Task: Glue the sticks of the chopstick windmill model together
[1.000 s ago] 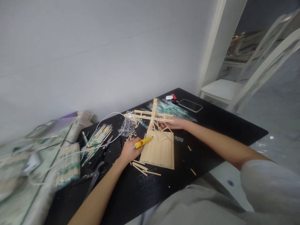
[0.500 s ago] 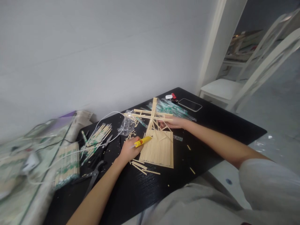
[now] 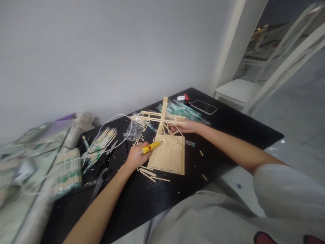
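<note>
My left hand (image 3: 137,156) is closed around a yellow glue tube (image 3: 151,147), its front end pointing right over a flat base of pale wooden sticks (image 3: 167,159). A stick model (image 3: 163,118) with crossed, windmill-like arms and slanted struts rises at the far end of this base. My right hand (image 3: 186,126) is at the model's right side, fingers curled at the struts and partly hidden behind the sticks. A few loose sticks (image 3: 147,173) lie below my left hand, beside the base.
Left on the black table (image 3: 162,210) are scissors (image 3: 111,147), pliers-like cutters (image 3: 101,179), wrapped chopsticks (image 3: 68,173) and a white cable (image 3: 68,163). Green-printed wrappers (image 3: 182,110), a phone (image 3: 203,107) and a white case (image 3: 181,98) lie at the back. A white chair (image 3: 237,90) stands beyond.
The whole view has shifted, so the table and everything on it appear slightly higher and farther left. Both hands keep their places at the stick model, the glue tube still in my left.
</note>
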Demonstrator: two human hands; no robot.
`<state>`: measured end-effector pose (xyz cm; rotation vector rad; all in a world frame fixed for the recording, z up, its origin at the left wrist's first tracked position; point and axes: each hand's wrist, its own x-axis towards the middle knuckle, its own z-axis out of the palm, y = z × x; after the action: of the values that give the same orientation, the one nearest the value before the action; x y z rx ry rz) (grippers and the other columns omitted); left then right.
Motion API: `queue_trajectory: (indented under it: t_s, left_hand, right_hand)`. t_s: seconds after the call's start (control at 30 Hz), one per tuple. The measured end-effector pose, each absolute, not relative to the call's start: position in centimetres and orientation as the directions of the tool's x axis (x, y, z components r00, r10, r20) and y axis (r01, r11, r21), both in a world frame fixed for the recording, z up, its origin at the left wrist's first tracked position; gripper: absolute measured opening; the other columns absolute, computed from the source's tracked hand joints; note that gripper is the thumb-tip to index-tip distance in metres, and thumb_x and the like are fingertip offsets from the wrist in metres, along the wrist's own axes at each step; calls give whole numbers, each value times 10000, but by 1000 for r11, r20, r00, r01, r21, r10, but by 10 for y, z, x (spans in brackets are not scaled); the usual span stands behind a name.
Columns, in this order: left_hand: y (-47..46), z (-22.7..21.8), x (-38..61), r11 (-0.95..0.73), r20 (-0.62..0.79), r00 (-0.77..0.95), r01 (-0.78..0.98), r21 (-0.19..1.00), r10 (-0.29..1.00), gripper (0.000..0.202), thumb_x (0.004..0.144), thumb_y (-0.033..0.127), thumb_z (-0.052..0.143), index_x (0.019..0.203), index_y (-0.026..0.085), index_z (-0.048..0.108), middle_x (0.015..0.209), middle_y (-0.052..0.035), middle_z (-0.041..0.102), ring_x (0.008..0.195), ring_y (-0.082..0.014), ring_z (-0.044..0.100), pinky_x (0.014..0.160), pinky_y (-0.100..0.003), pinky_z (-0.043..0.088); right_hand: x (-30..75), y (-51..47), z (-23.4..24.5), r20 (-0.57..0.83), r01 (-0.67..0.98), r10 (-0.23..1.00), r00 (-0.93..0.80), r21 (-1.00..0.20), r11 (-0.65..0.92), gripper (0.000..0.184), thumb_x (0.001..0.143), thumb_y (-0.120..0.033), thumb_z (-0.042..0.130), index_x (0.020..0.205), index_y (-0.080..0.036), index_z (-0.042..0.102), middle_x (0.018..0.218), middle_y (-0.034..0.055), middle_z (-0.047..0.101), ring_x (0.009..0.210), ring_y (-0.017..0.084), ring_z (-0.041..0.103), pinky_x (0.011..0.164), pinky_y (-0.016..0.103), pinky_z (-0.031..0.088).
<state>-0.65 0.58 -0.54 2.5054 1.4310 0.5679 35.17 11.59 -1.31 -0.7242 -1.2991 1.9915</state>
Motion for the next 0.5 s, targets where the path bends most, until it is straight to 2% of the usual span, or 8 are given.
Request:
queue_trajectory:
  t_s: [0.27,0.5]
  left_hand:
    - [6,-8,-7,-494,215,445,794,355,869,158,1021,363,710,895,277,669,826,-33,748,794,-232,745,770,-324,521]
    - [6,-6,-6,-514,224,463,785,346,858,141,1021,360,727,911,279,694,826,-29,745,783,-226,733,756,-326,515]
  right_hand:
    - [352,114,-9,-118,-189,771,-625,-936,-297,272,1160,-275,899,965,-203,725,724,-5,709,746,175,750,926,367,749]
    - [353,114,-10,-101,-211,776,-622,-933,-290,255,1155,-233,889,957,-202,730,741,-5,709,735,166,746,902,347,749]
